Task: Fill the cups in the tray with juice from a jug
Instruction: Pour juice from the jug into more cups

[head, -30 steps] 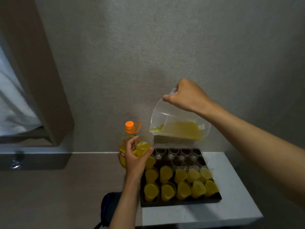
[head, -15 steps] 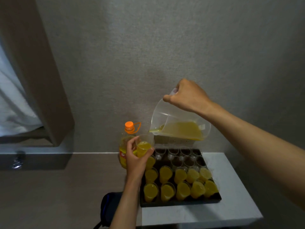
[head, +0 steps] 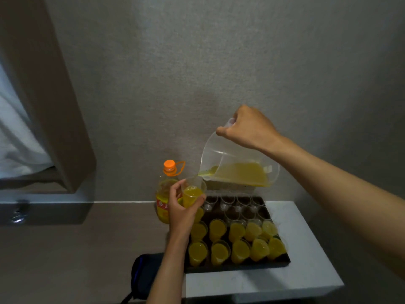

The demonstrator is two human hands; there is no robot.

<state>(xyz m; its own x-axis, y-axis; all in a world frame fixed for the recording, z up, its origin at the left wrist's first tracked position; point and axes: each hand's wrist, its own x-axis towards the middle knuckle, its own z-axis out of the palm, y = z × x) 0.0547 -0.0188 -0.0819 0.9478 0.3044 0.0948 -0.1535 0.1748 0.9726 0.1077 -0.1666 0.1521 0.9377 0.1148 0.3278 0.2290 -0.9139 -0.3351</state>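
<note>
Grey wall, white table; left fingers hold cup, right hand grips jug.

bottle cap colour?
Orange. The cap on the juice bottle shows clearly in the head view.

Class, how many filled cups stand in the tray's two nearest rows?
10: five in the front row, five in the second row. A further filled cup farther back is partly hidden by the left hand.

Yellow juice, orange-capped bottle, black tray, white table.
</note>
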